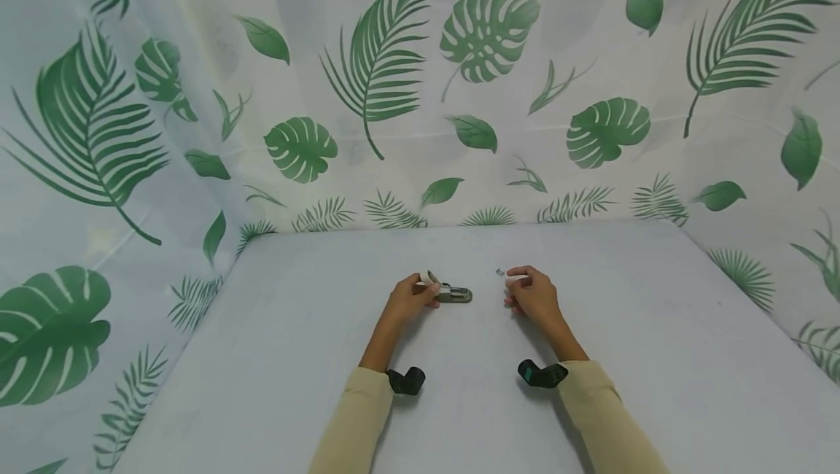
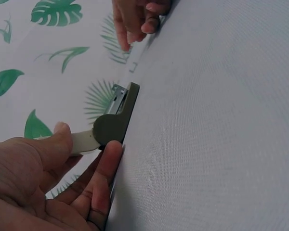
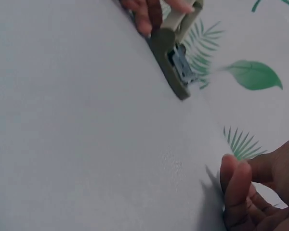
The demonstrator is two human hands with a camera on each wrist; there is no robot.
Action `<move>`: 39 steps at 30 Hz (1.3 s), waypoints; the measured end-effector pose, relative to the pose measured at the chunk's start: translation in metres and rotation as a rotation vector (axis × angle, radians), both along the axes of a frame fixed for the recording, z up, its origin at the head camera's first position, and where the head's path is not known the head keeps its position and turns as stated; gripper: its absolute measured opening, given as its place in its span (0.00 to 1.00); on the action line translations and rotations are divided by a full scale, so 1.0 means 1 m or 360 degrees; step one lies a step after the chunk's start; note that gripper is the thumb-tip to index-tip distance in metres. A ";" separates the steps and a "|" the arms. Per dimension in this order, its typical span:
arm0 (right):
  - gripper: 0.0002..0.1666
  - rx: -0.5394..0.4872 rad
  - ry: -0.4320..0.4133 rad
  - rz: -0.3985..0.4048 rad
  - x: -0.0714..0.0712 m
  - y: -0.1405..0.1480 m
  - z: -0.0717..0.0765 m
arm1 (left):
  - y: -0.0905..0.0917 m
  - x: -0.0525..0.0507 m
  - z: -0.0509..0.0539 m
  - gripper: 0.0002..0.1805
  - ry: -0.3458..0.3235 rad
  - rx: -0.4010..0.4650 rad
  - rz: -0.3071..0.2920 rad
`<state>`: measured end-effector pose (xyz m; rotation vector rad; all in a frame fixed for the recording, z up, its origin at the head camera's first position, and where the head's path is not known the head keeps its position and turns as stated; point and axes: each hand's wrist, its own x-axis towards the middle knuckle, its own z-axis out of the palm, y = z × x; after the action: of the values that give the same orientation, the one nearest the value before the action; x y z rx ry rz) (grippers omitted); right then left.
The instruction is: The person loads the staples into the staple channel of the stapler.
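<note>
An olive-green stapler (image 1: 454, 296) with a pale handle lies on the white table, its handle swung back and its metal channel showing. My left hand (image 1: 410, 300) grips its hinge end; in the left wrist view the thumb presses the pale handle (image 2: 84, 142) and a finger touches the green base (image 2: 111, 129). Right of the stapler, a tiny metallic piece (image 1: 500, 271), like a short staple strip, sits just beyond the fingertips of my right hand (image 1: 534, 297). Those fingers are loosely bent, and nothing shows between them in the right wrist view (image 3: 260, 192).
The white tabletop (image 1: 472, 416) reaches back to a hanging cloth (image 1: 407, 58) printed with green leaves, which also lines both sides. A black wrist device (image 1: 407, 381) is on the left arm and another (image 1: 542, 373) on the right.
</note>
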<state>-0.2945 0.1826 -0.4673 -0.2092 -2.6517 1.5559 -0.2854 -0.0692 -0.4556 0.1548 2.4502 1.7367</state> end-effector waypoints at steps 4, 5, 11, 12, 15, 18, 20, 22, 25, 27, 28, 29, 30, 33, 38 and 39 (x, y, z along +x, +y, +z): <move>0.20 0.0093 0.0071 0.0077 -0.011 0.006 -0.005 | 0.000 0.000 0.001 0.16 -0.0020 0.0010 -0.0009; 0.22 0.0134 0.0081 0.0098 -0.014 0.007 -0.006 | 0.000 0.000 0.002 0.16 -0.0023 0.0018 -0.0012; 0.26 0.0476 0.0054 0.0229 -0.025 0.006 0.000 | 0.000 0.001 0.004 0.16 -0.0048 0.0010 -0.0004; 0.25 0.0527 0.0049 0.0251 -0.026 0.005 0.002 | 0.001 0.001 0.005 0.16 -0.0052 0.0005 -0.0001; 0.24 0.0630 0.0045 0.0278 -0.027 0.003 0.004 | 0.001 0.002 0.005 0.16 -0.0053 0.0003 0.0005; 0.22 0.0639 0.0037 0.0260 -0.028 0.002 0.004 | 0.001 0.002 0.005 0.16 -0.0050 0.0018 0.0005; 0.20 0.0621 0.0039 0.0224 -0.028 0.002 0.003 | 0.001 0.001 0.004 0.16 -0.0044 0.0025 0.0002; 0.18 0.0586 0.0049 0.0181 -0.027 0.002 0.002 | 0.000 0.001 0.003 0.16 -0.0041 0.0033 -0.0003; 0.15 0.0539 0.0070 0.0100 -0.027 0.003 -0.002 | 0.001 0.001 0.001 0.16 -0.0041 0.0044 -0.0009; 0.13 0.0521 0.0092 0.0059 -0.027 0.003 -0.004 | 0.001 0.000 -0.001 0.16 -0.0045 0.0046 -0.0012; 0.13 0.0514 0.0104 0.0045 -0.027 0.003 -0.005 | 0.001 0.000 -0.001 0.16 -0.0048 0.0043 -0.0011; 0.12 0.0506 0.0115 0.0032 -0.027 0.003 -0.006 | 0.002 0.000 -0.001 0.16 -0.0049 0.0038 -0.0010; 0.12 0.0497 0.0128 0.0025 -0.027 0.004 -0.007 | 0.002 0.000 -0.002 0.16 -0.0051 0.0026 -0.0008; 0.12 0.0431 0.0146 0.0017 -0.027 0.005 -0.008 | 0.002 -0.001 -0.001 0.16 -0.0057 0.0001 0.0003; 0.12 0.0270 0.0120 -0.0015 -0.027 0.006 -0.009 | 0.002 -0.001 0.000 0.16 -0.0061 -0.0019 0.0006; 0.13 0.0244 0.0114 -0.0019 -0.027 0.006 -0.009 | 0.002 -0.001 0.001 0.16 -0.0059 -0.0020 0.0005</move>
<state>-0.3211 0.1887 -0.4764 -0.1578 -2.6924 1.3230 -0.2863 -0.0677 -0.4551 0.1162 2.4360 1.7099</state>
